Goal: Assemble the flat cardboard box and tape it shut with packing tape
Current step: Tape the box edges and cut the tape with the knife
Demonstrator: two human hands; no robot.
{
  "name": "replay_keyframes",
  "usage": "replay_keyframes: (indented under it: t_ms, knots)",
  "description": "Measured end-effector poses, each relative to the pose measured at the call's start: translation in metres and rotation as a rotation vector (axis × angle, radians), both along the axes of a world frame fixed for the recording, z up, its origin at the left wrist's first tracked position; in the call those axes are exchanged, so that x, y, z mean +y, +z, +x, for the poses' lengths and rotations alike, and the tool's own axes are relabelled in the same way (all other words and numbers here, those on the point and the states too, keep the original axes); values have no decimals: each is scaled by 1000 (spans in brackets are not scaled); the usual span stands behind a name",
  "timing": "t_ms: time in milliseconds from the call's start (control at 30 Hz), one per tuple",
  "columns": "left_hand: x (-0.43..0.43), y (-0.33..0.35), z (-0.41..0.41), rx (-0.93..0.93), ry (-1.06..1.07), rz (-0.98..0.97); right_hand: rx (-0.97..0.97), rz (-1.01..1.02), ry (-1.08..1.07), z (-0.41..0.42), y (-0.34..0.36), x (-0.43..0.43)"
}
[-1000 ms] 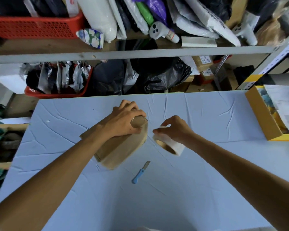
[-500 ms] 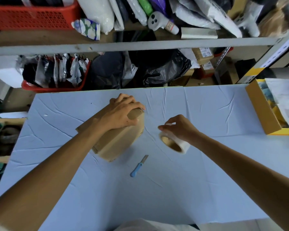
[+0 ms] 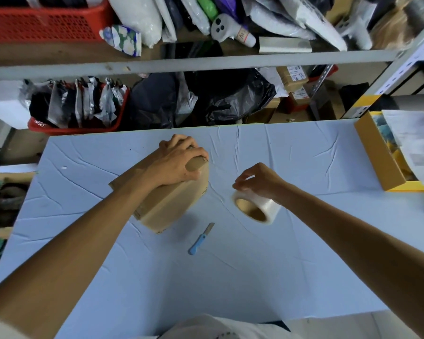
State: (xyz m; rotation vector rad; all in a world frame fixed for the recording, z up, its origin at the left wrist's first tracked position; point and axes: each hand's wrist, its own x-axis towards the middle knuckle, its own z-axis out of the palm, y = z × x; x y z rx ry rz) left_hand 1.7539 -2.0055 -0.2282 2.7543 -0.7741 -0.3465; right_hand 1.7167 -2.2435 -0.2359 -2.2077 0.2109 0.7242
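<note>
A small brown cardboard box (image 3: pixel 171 204) stands on the light blue table (image 3: pixel 230 277), left of the middle. My left hand (image 3: pixel 179 162) lies on its top and presses the flaps down, fingers curled over the far edge. A roll of clear packing tape (image 3: pixel 260 206) is to the right of the box, tilted so its brown core faces me. My right hand (image 3: pixel 257 179) grips the roll from above, with the fingertips pinched at its upper edge. There is a gap between the roll and the box.
A blue-handled utility knife (image 3: pixel 200 239) lies on the table in front of the box. A yellow cardboard tray (image 3: pixel 382 160) with papers sits at the right edge. Behind the table, shelves hold red baskets (image 3: pixel 78 126), black bags and parcels.
My right hand has drawn the tape roll to the right, away from the box. My left hand stays on the box top.
</note>
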Motion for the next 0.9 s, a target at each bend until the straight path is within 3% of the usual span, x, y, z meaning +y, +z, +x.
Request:
replay_keyframes:
  t_ms: [133, 267, 367, 433, 500, 600, 700, 900]
  knots:
    - [-2, 5, -2, 52, 67, 3, -39, 96, -63, 0, 1, 0]
    - [-7, 7, -15, 49, 56, 38, -69, 16, -15, -5, -3, 3]
    - [-16, 4, -37, -34, 77, -216, -98, -9, -23, -8, -7, 4]
    - [-23, -2, -57, -188, 100, -381, -104, -9, -34, -9, -8, 4]
    - [-30, -16, -80, -296, 93, -431, -113, -20, -16, -10, -8, 6]
    - [-41, -59, -112, -125, 134, -341, -116, -14, -10, -11, -7, 6]
    - [-47, -110, -129, 101, 361, -145, -112, 4, -18, -13, -7, 4]
    - [-56, -155, -136, 126, 580, -81, -112, -21, -28, -14, -5, 6]
